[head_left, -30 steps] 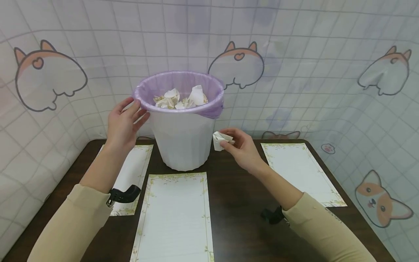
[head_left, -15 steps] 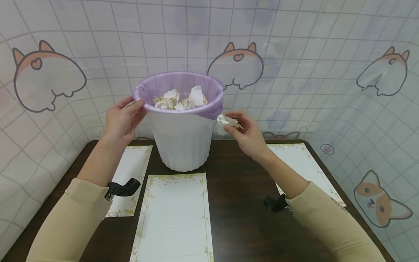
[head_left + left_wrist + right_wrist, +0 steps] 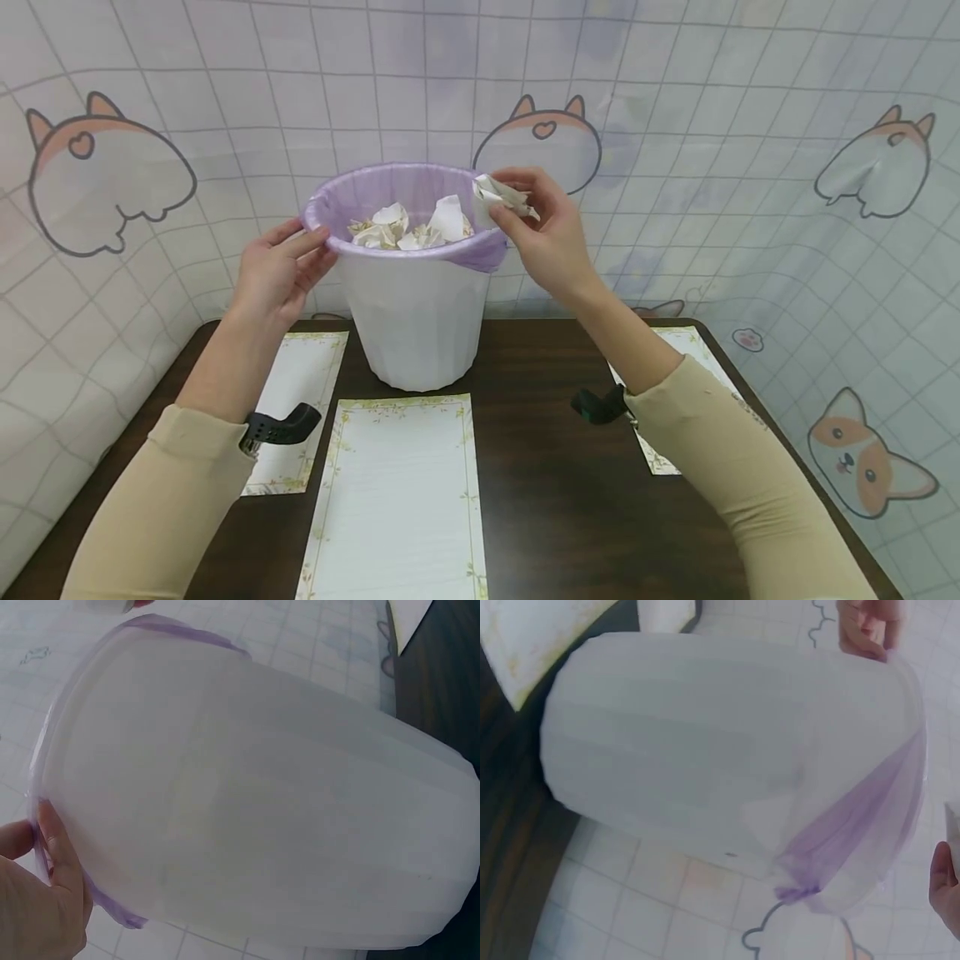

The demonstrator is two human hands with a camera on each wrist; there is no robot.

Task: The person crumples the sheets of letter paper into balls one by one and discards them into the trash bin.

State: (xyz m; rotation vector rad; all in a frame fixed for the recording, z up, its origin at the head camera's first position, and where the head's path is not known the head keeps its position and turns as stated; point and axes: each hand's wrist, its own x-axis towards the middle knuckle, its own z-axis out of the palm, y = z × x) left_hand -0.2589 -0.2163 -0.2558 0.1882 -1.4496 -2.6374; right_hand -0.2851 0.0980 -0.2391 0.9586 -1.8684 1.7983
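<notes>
A white trash bin (image 3: pixel 416 325) with a purple liner bag (image 3: pixel 337 204) folded over its rim stands at the back of the dark table. Several crumpled paper balls (image 3: pixel 390 227) lie inside it. At the bin's left side my left hand (image 3: pixel 273 271) pinches the rim, thumb and fingers on either side of the edge, as the left wrist view of this hand (image 3: pixel 45 900) also shows. My right hand (image 3: pixel 547 233) pinches a crumpled paper ball (image 3: pixel 495 196) at the right part of the rim. In the right wrist view only part of the right hand (image 3: pixel 946 889) shows.
A lined sheet with a floral border (image 3: pixel 401 500) lies in front of the bin. Other such sheets lie at the left (image 3: pixel 300 400) and at the right (image 3: pixel 686 342), partly behind my forearms. A grid-patterned cloth (image 3: pixel 712 208) hangs behind the table (image 3: pixel 555 500) and at its sides.
My right hand has risen with the paper ball from beside the bin's lower wall to the rim. My left fingers have drawn in onto the rim. The bin and sheets stay put.
</notes>
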